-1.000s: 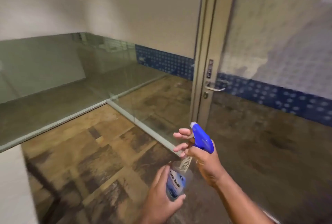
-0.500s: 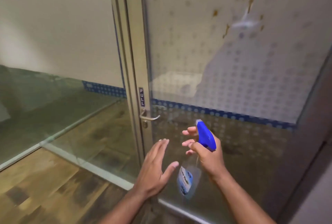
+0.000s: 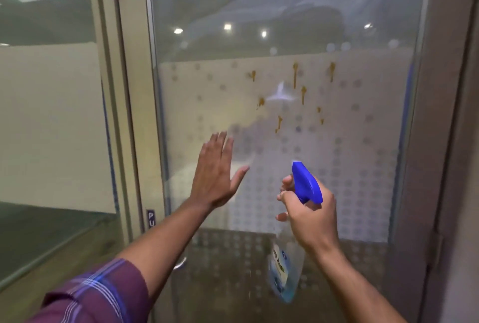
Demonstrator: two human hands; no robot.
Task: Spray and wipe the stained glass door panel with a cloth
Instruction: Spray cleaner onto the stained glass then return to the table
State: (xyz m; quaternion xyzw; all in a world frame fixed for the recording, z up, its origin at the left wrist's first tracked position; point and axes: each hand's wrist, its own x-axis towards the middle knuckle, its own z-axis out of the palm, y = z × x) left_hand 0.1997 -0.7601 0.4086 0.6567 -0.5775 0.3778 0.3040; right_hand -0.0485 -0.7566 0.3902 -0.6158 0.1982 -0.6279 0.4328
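The glass door panel (image 3: 363,167) fills the view, frosted with a dot pattern across its middle band. Several brown drip stains (image 3: 295,79) run down the glass at upper centre. My right hand (image 3: 311,216) grips a clear spray bottle (image 3: 283,273) by its neck, fingers at the trigger under the blue spray head (image 3: 305,184), whose nozzle points at the glass below the stains. My left hand (image 3: 216,172) is raised flat, fingers straight, against or just before the glass left of the bottle. No cloth is in view.
The door's metal frame (image 3: 129,115) stands left of the panel, with a "PULL" label (image 3: 150,219) and a lever handle (image 3: 180,263) partly hidden by my left forearm. A fixed glass pane (image 3: 51,128) lies further left. A second frame post (image 3: 440,141) borders the right.
The view has swung up and towards the door panel. My left hand let go of the bottle's body and rose, flat, to the glass. My right hand lifted the bottle towards the stains.
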